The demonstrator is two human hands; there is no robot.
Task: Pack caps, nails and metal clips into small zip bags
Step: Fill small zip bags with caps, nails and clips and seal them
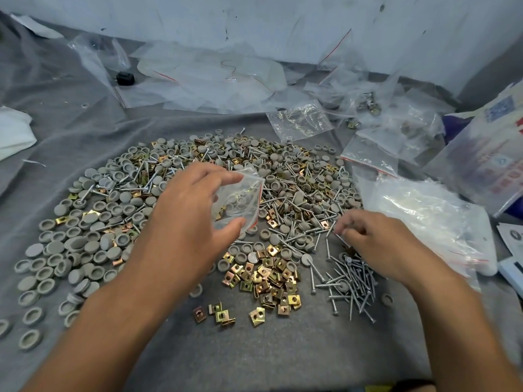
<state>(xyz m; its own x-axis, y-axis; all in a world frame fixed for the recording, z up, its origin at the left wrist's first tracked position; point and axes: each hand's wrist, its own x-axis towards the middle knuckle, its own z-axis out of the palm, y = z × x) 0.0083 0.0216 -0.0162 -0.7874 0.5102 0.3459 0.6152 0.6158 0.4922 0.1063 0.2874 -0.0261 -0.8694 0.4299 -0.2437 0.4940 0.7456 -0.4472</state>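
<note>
A wide heap of grey round caps [93,222], silver nails [352,281] and gold metal clips [268,275] covers the grey cloth. My left hand [186,219] holds a small clear zip bag [240,199] with a red strip above the heap, pinched between thumb and fingers; a few pieces show inside it. My right hand [376,239] hovers over the nail pile, its fingertips pinching a nail [339,236].
A stack of empty zip bags [424,219] lies right of my right hand. Filled bags [396,128] and loose plastic sheets [212,77] lie at the back. A printed bag [486,154] stands at far right, a white cloth [14,131] at far left.
</note>
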